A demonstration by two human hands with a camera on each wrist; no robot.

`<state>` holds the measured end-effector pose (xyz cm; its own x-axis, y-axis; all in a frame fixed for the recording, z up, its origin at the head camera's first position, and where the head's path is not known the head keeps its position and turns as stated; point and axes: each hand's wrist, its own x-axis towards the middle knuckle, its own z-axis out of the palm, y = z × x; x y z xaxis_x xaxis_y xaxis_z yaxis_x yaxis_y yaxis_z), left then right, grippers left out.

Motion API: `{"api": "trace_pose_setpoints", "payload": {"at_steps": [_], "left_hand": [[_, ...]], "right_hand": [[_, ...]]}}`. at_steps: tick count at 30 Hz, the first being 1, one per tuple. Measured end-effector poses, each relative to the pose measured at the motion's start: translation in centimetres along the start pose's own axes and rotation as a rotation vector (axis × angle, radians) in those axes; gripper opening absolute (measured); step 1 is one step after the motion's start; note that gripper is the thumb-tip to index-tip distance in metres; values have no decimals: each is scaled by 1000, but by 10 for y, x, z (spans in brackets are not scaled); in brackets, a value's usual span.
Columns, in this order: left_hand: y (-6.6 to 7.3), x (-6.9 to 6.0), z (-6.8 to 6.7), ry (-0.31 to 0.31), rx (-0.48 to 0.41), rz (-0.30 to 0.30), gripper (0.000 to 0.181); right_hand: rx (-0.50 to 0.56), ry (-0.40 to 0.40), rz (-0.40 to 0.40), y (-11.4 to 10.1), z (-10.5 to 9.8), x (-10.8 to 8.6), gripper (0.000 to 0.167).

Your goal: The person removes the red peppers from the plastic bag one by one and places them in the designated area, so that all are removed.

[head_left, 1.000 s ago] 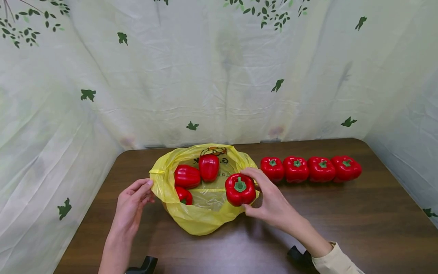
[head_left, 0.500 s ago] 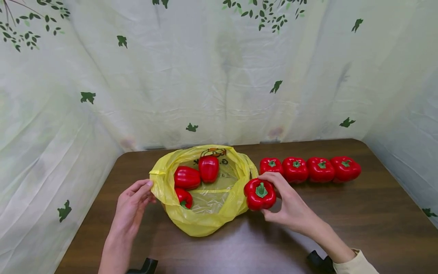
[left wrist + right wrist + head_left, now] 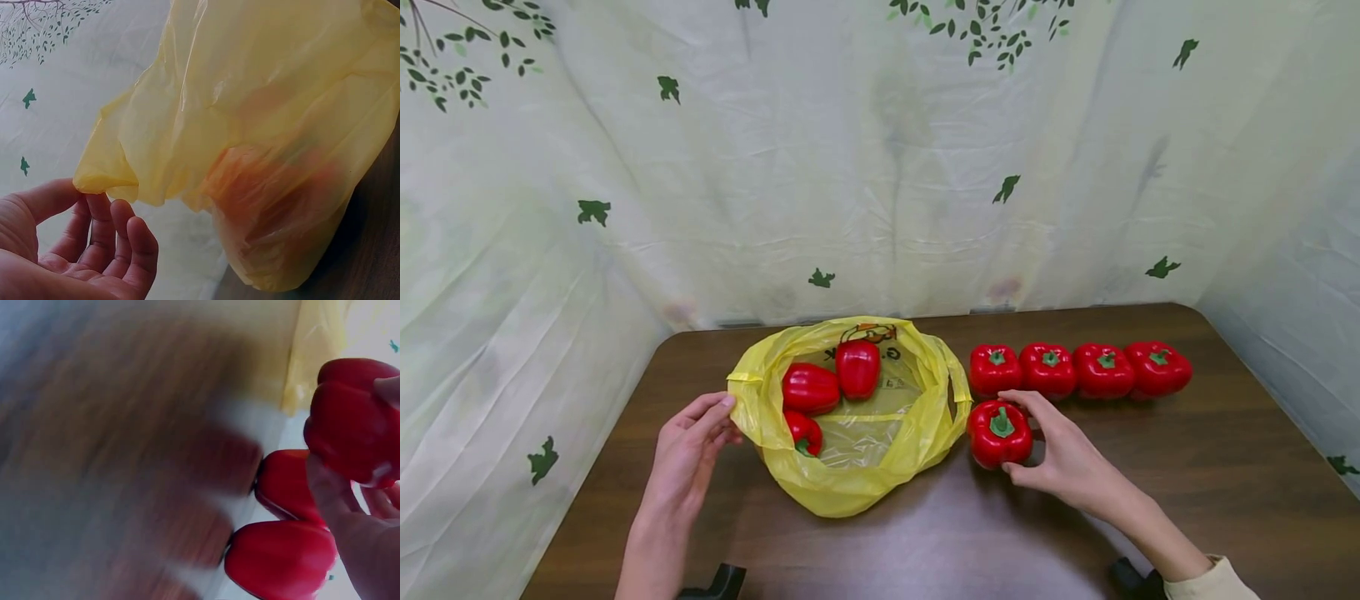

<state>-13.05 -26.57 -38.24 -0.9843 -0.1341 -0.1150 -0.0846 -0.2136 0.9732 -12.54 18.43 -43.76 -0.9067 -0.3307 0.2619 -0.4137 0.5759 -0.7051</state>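
Note:
A yellow plastic bag (image 3: pixel 850 492) stands with its mouth spread wide, and three red bell peppers (image 3: pixel 810 388) lie inside toward its left and back. My left hand (image 3: pixel 688 446) pinches the bag's left rim between thumb and forefinger; the left wrist view shows the pinched corner of the bag (image 3: pixel 109 175) with the other fingers loosely bent. Just right of the bag, my right hand (image 3: pixel 1063 462) grips a red bell pepper (image 3: pixel 998 442), thumb at the front and fingers behind, its green stem facing up. In the right wrist view that pepper (image 3: pixel 356 425) looks raised off the table.
Several more red bell peppers (image 3: pixel 1048 371) stand in a row at the back right of the brown wooden table (image 3: pixel 1232 467). A pale curtain with green leaf prints (image 3: pixel 895 167) hangs behind and on both sides. Black wrist straps (image 3: pixel 718 582) show at the lower edge.
My right hand has carried the gripped pepper rightward, from over the bag's right rim to beside the bag. The left hand and the peppers in the bag have stayed put.

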Motion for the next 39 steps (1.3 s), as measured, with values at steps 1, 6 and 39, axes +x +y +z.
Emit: {"api": "trace_pose_setpoints", "payload": {"at_steps": [1, 6, 39], "left_hand": [[0, 0, 0, 0, -1, 2, 14], [0, 1, 1, 7, 7, -9, 15], [-3, 3, 2, 18, 28, -20, 16]], "right_hand": [[-14, -2, 6, 2, 0, 0, 82], [-73, 5, 10, 9, 0, 2, 79], [-119, -7, 243, 5, -2, 0, 79]]}}
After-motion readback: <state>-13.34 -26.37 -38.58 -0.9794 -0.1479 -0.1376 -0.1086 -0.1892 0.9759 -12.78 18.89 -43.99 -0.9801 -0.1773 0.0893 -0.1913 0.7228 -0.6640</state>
